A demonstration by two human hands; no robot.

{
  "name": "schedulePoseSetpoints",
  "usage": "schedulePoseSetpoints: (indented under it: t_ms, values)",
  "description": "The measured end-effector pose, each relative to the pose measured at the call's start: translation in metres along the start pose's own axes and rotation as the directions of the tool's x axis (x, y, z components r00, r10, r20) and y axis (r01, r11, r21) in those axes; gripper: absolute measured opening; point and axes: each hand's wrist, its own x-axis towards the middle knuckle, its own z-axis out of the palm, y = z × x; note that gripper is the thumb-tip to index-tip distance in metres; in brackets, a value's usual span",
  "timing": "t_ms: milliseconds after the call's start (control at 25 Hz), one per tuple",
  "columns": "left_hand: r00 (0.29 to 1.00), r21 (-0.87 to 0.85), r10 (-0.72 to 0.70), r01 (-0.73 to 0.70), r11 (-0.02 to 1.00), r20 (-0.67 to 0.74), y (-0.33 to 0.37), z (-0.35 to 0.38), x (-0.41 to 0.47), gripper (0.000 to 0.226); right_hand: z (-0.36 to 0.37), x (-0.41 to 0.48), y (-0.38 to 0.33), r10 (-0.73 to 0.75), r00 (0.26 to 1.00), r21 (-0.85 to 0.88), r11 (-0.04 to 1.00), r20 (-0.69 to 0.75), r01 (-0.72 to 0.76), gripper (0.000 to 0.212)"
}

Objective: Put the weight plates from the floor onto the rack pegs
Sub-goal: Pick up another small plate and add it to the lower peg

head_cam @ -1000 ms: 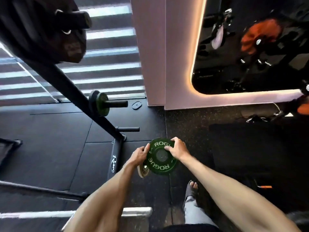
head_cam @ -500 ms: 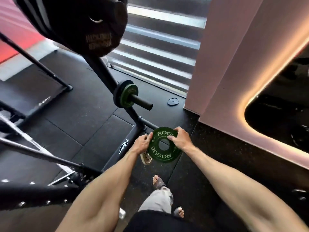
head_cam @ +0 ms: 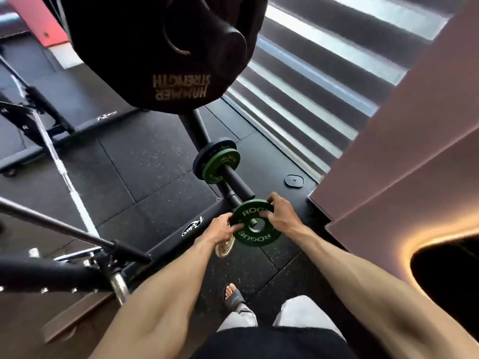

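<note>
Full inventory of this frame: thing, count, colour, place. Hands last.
held plate: 1, green, in both hands near the lower peg's tip
plates on peg: 2, one green in front of one dark, on the upper peg
upper peg: 1, black, on the rack post
big plate: 1, black, top of rack
small plate: 1, pale gold, under the left hand
barbell: 1, silver, on the floor at left
flat disc: 1, dark, on the floor by the wall
sandal: 1, black, on a foot
left hand: 1, on the plate's left edge
right hand: 1, on its right edge
</note>
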Motion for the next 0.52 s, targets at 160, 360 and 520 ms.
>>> schedulePoseSetpoints:
  t_ms: [160,360,520]
  values:
    - [0.992,-0.048,-0.043,0.038,0.998,-0.117,0.004,-0.003,0.017,0.039,-0.007,0.04,-0.005,-0.148,0.983,-0.07,0.985,0.107,0.156,0.026]
    - [0.953,-0.157,-0.164,0.126,0.98,-0.256,0.011,-0.001,0.037,0.04,-0.009,0.084,-0.008,-0.331,0.921,-0.101,0.929,0.205,0.356,0.025]
    - [0.886,-0.182,-0.278,0.224,0.957,-0.371,0.019,0.011,0.054,0.037,-0.016,0.115,-0.009,-0.392,0.877,-0.124,0.891,0.278,0.438,0.028]
